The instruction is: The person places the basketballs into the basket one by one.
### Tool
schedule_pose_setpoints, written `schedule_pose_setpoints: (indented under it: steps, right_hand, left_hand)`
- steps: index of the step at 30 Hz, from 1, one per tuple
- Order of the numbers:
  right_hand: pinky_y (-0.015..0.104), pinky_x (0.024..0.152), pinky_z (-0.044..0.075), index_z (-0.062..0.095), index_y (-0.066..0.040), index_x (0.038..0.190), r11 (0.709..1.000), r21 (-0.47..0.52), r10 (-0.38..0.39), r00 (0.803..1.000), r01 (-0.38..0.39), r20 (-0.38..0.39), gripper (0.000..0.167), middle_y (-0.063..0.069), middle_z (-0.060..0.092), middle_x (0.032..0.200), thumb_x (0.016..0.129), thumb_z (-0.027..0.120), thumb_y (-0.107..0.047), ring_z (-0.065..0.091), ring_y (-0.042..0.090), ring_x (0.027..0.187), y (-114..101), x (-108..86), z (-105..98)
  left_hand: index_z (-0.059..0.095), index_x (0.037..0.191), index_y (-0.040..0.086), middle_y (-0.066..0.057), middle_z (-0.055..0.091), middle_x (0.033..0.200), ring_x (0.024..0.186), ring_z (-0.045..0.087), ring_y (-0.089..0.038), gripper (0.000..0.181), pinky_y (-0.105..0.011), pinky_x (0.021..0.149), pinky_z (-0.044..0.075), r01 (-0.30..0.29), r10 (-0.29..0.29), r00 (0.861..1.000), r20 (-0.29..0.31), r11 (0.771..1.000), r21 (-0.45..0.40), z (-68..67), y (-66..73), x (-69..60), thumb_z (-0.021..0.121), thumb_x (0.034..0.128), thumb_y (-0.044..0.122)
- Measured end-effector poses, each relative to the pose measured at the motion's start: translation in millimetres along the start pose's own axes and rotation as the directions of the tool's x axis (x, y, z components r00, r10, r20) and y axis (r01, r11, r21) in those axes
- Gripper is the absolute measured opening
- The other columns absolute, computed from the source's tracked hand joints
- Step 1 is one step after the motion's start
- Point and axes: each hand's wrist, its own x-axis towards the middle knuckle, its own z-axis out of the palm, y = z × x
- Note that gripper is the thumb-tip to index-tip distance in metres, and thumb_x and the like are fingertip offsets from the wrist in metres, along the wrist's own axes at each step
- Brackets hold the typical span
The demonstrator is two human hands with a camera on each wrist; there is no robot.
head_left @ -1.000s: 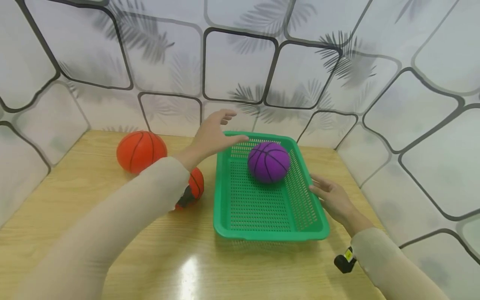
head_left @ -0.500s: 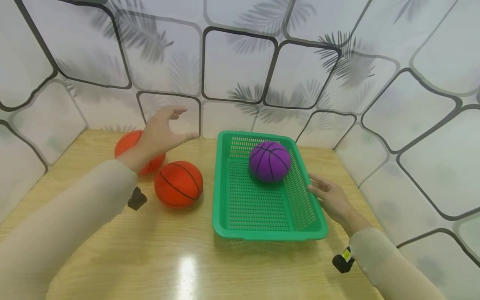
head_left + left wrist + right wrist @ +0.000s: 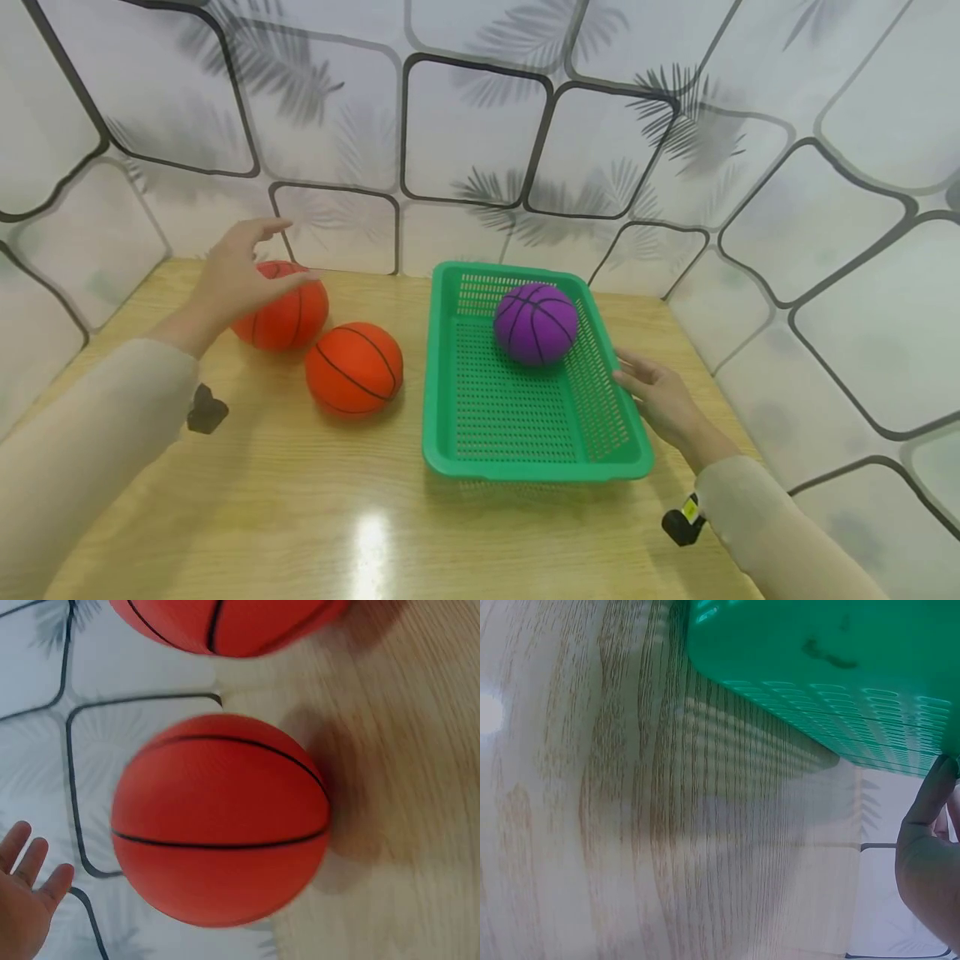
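My left hand (image 3: 236, 271) hovers at the far left with its fingers and thumb spread apart, holding nothing. Partly behind it on the table sits a red basketball (image 3: 285, 312), also seen whole in the left wrist view. A second red basketball (image 3: 354, 369) lies nearer to me, between that ball and the green plastic basket (image 3: 442, 383). Inside the basket, toward its far right, rests a purple basketball (image 3: 536, 325). At the basket's right side, my right hand (image 3: 663, 400) touches the outer wall with fairly straight fingers and thumb; its fingertips are partly hidden in the right wrist view (image 3: 930, 862).
The wood-grained table (image 3: 300, 517) reaches back to a patterned wall covering (image 3: 480, 125), which also rises along the left and right sides. A small black device (image 3: 682, 523) is worn at the right wrist, and another (image 3: 206, 410) at the left.
My left hand has moved leftward from above the basket's far left corner to beside the far red ball, uncovering the nearer red ball. My right hand has stayed at the basket.
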Motion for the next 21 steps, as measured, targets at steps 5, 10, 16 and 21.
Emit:
schedule_pose_setpoints:
  steps: [5, 10, 16, 21]
  right_hand:
    - [0.044, 0.105, 0.033, 0.027, -0.010, 0.151, 1.000, 0.019, -0.011, 1.000, 0.011, 0.010, 0.063, 0.020, 0.030, 0.149, 0.097, 0.055, -0.028, 0.036, 0.035, 0.132, -2, -1.1, 1]
    - [0.038, 0.102, 0.038, 0.026, -0.010, 0.151, 1.000, 0.019, -0.014, 1.000, 0.013, 0.010, 0.063, 0.020, 0.031, 0.149, 0.097, 0.055, -0.028, 0.038, 0.033, 0.131, -2, -1.9, 2]
    - [0.036, 0.100, 0.040, 0.025, -0.009, 0.151, 0.999, 0.035, -0.012, 1.000, 0.011, 0.008, 0.063, 0.021, 0.029, 0.149, 0.098, 0.055, -0.028, 0.037, 0.034, 0.131, -1, -1.7, 2]
    - [0.046, 0.107, 0.029, 0.024, -0.008, 0.151, 0.999, 0.037, -0.015, 1.000, 0.015, 0.008, 0.065, 0.022, 0.025, 0.151, 0.097, 0.055, -0.028, 0.029, 0.037, 0.135, 0, -1.7, 2]
  left_hand:
    - [0.043, 0.138, -0.002, -0.026, 0.041, 0.137, 0.123, 0.034, -0.046, 0.078, -0.065, 0.099, 0.027, -0.019, 0.019, 0.999, 0.040, 1.000, 0.001, -1.9, -21.6, -7.3, 0.081, 0.0751, 0.024]
    - [0.042, 0.138, -0.002, -0.027, 0.039, 0.137, 0.125, 0.032, -0.046, 0.079, -0.067, 0.100, 0.024, -0.011, 0.011, 0.998, 0.065, 1.000, -0.011, -1.9, -39.6, -14.3, 0.082, 0.0738, 0.022]
    - [0.041, 0.139, -0.001, -0.027, 0.038, 0.139, 0.129, 0.028, -0.046, 0.083, -0.067, 0.102, 0.021, 0.021, -0.022, 0.995, 0.102, 1.000, 0.014, -0.6, -56.3, -19.7, 0.084, 0.0717, 0.022]
    - [0.037, 0.144, 0.002, -0.029, 0.028, 0.146, 0.136, 0.016, -0.048, 0.088, -0.070, 0.102, 0.015, 0.051, -0.058, 0.989, 0.139, 0.997, 0.051, -1.2, -65.6, -22.6, 0.084, 0.0726, 0.024]
